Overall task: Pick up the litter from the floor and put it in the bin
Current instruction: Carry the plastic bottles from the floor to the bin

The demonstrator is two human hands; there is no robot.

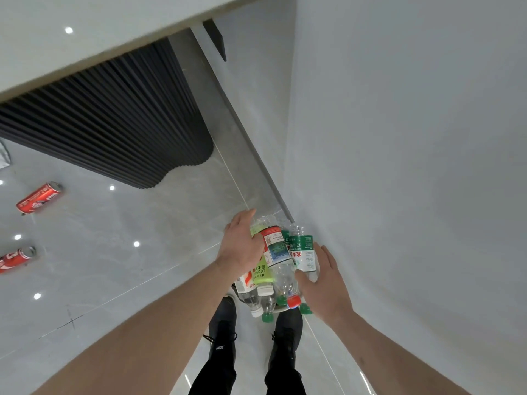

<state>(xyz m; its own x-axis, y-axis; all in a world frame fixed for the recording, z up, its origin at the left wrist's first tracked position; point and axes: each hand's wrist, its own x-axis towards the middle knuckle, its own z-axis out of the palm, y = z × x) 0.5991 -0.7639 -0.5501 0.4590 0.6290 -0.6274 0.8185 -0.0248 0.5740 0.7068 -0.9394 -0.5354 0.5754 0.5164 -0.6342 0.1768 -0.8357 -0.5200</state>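
Note:
A bunch of empty plastic bottles (281,269) with green, red and white caps stands crammed together just in front of my feet. Only a sliver of the bin's rim (278,309) shows beneath them. My left hand (241,246) lies over the left side of the bunch, its thumb curled round a bottle with a red-and-white label (273,243). My right hand (326,283) rests flat against the right side, fingers straight, touching a green-labelled bottle (305,252). Two red drink cans (38,198) (17,259) lie on the grey floor far to the left.
A dark fluted counter base (114,124) stands at the back left under a pale countertop. A grey wall (399,166) runs close along the right. A clear wrapper (4,155) lies at the left edge. My black shoes (222,323) stand beside the bin.

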